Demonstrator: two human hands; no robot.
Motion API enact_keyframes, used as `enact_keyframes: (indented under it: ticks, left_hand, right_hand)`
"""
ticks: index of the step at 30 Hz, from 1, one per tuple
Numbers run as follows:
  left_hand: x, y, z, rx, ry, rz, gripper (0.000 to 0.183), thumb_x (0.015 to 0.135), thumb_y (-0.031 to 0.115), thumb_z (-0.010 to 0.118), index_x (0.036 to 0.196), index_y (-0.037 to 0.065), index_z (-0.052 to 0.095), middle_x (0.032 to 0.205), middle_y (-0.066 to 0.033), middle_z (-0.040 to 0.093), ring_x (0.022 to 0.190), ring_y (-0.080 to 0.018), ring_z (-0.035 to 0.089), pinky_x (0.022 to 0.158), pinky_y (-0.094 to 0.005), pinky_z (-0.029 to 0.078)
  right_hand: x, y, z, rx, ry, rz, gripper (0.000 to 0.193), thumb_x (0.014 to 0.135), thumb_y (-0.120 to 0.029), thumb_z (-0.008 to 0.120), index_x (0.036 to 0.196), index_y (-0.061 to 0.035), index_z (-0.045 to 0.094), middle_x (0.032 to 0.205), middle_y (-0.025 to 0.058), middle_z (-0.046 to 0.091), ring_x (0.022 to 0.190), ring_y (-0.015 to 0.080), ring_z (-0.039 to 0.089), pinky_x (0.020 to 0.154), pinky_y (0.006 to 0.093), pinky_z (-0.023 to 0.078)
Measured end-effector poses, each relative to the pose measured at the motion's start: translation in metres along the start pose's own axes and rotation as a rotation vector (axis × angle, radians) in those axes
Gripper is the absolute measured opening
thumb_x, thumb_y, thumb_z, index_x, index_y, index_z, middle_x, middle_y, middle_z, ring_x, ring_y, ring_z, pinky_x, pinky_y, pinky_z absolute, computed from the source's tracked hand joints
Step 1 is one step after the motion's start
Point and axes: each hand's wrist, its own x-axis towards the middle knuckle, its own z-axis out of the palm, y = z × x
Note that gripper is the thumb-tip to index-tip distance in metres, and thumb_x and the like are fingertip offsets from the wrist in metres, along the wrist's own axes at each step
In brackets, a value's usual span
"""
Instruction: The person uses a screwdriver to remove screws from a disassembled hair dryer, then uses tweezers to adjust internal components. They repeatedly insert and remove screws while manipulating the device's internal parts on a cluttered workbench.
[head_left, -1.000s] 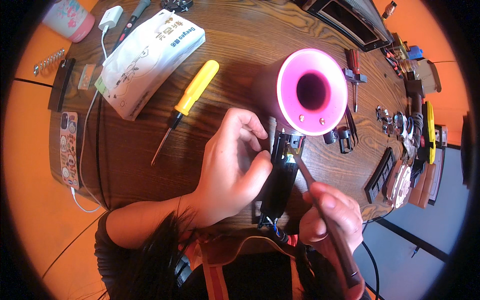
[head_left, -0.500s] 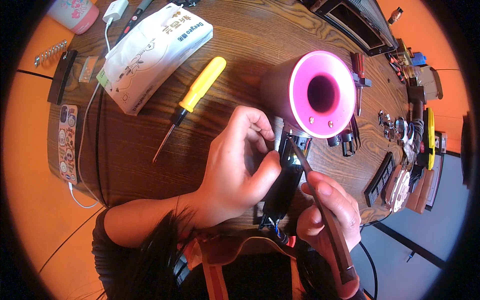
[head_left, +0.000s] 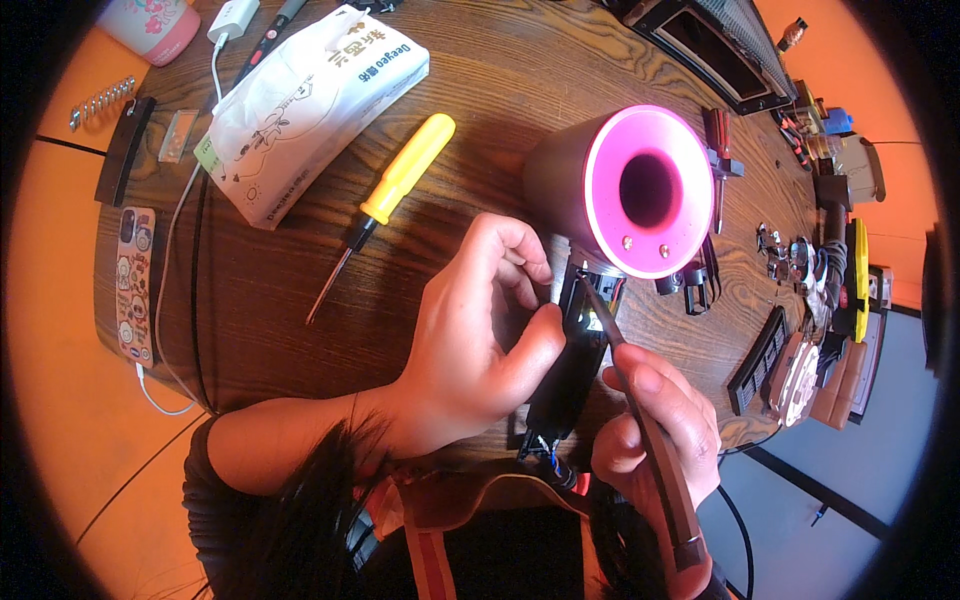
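A hair dryer with a grey body and bright pink round face stands in front of me. Its black handle points toward me, opened up, with coloured wires showing at the upper part and at the near end. My left hand is closed at the handle's left side, fingers curled and thumb against its edge. Between thumb and fingers shows a pale grey strip. My right hand grips dark, slim tweezers, their tip inside the handle just below the pink face.
A yellow screwdriver and a tissue pack lie to the left, with a phone on a white cable farther out. On the right are a black grille, several small metal parts and a red-handled screwdriver. A black-framed device stands behind.
Almost nothing differs. The dryer and both hands appear shifted very slightly to the right in view; both grips and the tweezers' tip position stay about the same.
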Motion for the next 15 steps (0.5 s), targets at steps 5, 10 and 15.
enact_keyframes:
  ticks: [5, 10, 15]
  left_hand:
    - [-0.0002, -0.0008, -0.0002, 0.033, -0.004, 0.03, 0.028, 0.079, 0.011, 0.056, 0.099, 0.003, 0.039, 0.088, -0.0067, 0.05, 0.071, -0.0096, 0.048, 0.066, -0.0219, 0.038]
    - [-0.0002, -0.0014, 0.0002, 0.031, 0.003, 0.035, 0.029, 0.079, 0.014, 0.057, 0.099, 0.003, 0.04, 0.087, -0.0063, 0.05, 0.07, -0.0089, 0.048, 0.065, -0.0214, 0.038]
    - [0.0006, -0.0024, 0.0051, -0.035, 0.106, 0.045, 0.028, 0.068, 0.001, 0.057, 0.093, 0.002, 0.045, 0.074, -0.0048, 0.049, 0.064, -0.0117, 0.049, 0.059, -0.0241, 0.041]
  right_hand:
    - [0.0009, -0.002, -0.003, 0.088, -0.051, 0.061, 0.037, 0.071, 0.005, 0.062, 0.108, 0.0034, 0.055, 0.1, 0.0247, 0.059, 0.074, 0.024, 0.064, 0.066, 0.0313, 0.053]
    - [0.0017, -0.0076, -0.0008, -0.248, -0.092, 0.023, 0.029, 0.08, -0.006, 0.057, 0.108, 0.0023, 0.053, 0.098, 0.0217, 0.06, 0.074, 0.0231, 0.064, 0.067, 0.0298, 0.052]
    - [0.0018, -0.0043, 0.0011, -0.292, -0.131, -0.015, 0.026, 0.083, -0.006, 0.054, 0.107, 0.0017, 0.052, 0.097, 0.0202, 0.061, 0.076, 0.0232, 0.064, 0.069, 0.0291, 0.051]
